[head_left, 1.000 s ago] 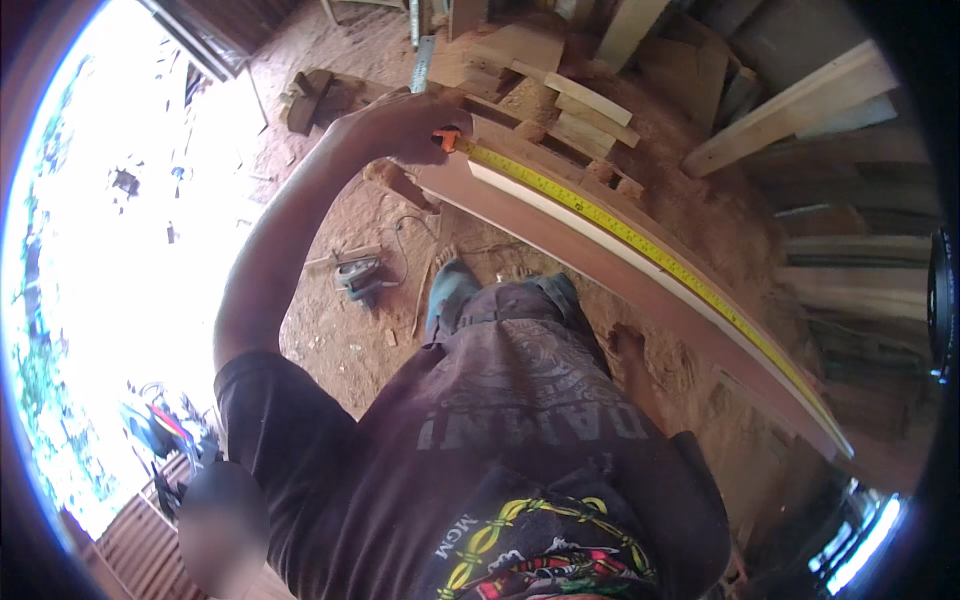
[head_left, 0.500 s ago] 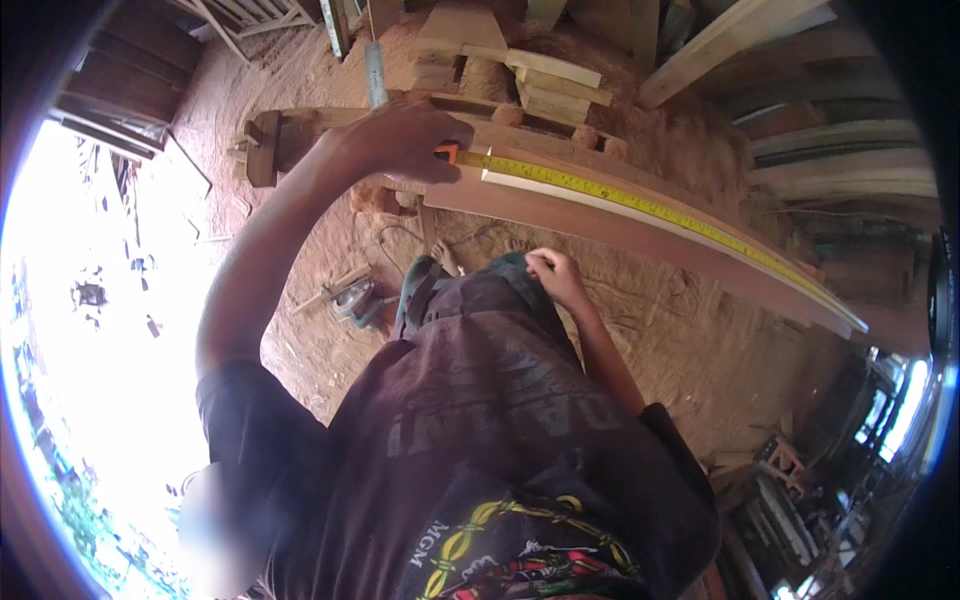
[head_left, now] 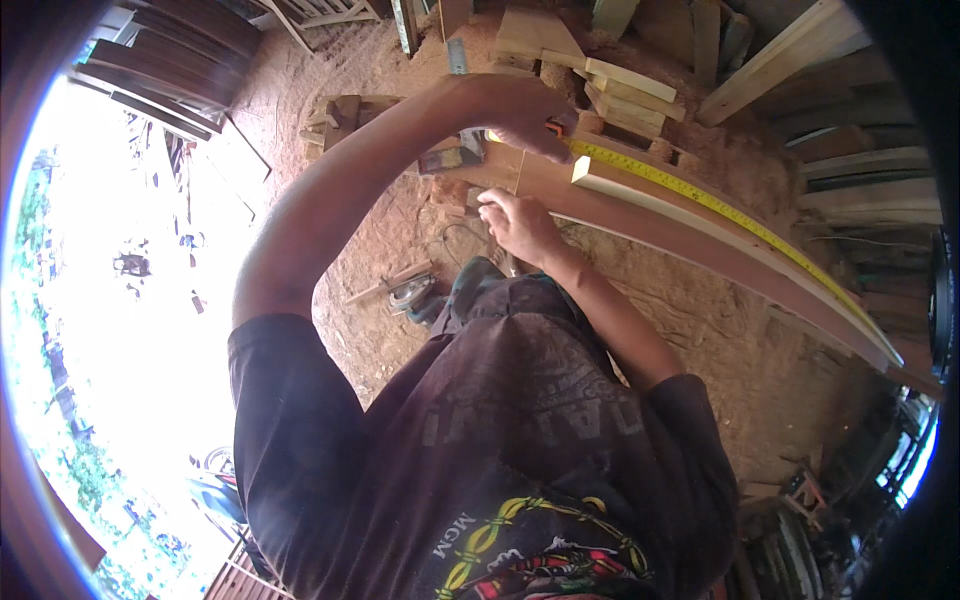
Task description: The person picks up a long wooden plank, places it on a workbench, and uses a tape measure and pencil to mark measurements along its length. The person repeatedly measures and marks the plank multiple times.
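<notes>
A long reddish plank runs from the upper middle down to the right, with a paler wood strip lying on it. A yellow measuring tape is stretched along the plank. My left hand reaches up from the left and grips the tape measure's orange case at the plank's near end. My right hand rests against the plank's lower edge just below, with its fingers curled. What they hold is hidden.
The floor is sawdust-covered earth. A power saw lies on it beside my leg. Cut wood blocks are stacked behind the plank, dark boards lie at the upper left, and timber is piled at the right.
My right hand has risen from beside my leg to the plank's lower edge. My left hand stays on the tape measure at the plank's end.
</notes>
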Available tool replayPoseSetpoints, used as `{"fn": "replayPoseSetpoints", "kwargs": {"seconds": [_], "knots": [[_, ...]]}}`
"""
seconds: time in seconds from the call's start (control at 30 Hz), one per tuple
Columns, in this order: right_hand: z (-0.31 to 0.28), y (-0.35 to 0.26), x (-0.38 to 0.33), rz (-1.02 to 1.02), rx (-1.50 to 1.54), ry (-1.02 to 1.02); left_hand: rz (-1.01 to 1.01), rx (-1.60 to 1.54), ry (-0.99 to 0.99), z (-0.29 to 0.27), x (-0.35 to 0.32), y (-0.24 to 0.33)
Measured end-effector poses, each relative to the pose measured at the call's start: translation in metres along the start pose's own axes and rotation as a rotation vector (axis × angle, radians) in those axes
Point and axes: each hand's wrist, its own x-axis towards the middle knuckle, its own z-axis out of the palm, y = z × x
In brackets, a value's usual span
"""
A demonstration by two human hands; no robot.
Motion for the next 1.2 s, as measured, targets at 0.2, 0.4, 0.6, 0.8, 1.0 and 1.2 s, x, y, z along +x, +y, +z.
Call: {"fn": "replayPoseSetpoints", "kwargs": {"seconds": [0.2,0.4,0.6,0.8,1.0,1.2], "knots": [[0.047,-0.017,0.068,-0.326,-0.115,0.192,0.046,0.006,0.072,-0.002,-0.002,-0.007],[0.054,-0.015,0.162,-0.223,-0.573,0.302,0.015,0.018,0.183,0.002,-0.012,0.002],[0.055,-0.006,0.178,-0.163,-0.662,0.245,-0.076,-0.087,0.139,0.005,-0.017,0.010],[0.060,-0.010,0.177,-0.161,-0.677,0.213,-0.076,-0.082,0.141,0.013,-0.020,0.010],[0.065,-0.010,0.172,-0.175,-0.670,0.202,-0.092,-0.066,0.159,0.018,-0.021,0.011],[0.070,-0.025,0.128,-0.263,-0.533,0.175,-0.098,-0.012,0.108,0.022,-0.013,0.002]]}}
